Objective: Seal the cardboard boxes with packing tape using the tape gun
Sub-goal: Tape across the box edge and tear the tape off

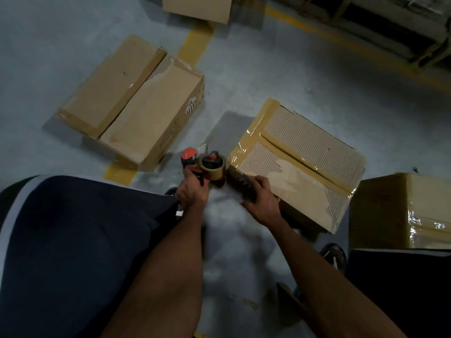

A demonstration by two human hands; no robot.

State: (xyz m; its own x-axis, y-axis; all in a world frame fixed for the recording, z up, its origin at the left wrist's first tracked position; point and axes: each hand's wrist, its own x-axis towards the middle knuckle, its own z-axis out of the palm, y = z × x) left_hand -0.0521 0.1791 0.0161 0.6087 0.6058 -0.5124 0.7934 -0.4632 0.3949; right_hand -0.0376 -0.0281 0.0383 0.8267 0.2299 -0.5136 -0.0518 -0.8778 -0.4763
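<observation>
Left hand (191, 191) grips tape gun (205, 164) at near corner of centre box (300, 164); right hand (262, 200) presses that corner, fingers curled over edge. Centre seam taped — left box (131, 103) seam looks partly open, likely still to do.

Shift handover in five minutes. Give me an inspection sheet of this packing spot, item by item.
Surface: grey concrete floor with yellow painted lines.
Job's things: red tape gun with a brown tape roll; taped corrugated cardboard box in the middle, its top layer partly torn; long brown cardboard box on the left, taped down its seam; glossy taped box at the right edge; part of another box at the top.
Clutter: dark cardboard scrap by the right forearm.
Grippers: left hand grips the tape gun's handle; right hand holds the middle box's near corner.
Cables: nothing seen.
Surroundings: dim pallet-like stack top right; dark sandal.
</observation>
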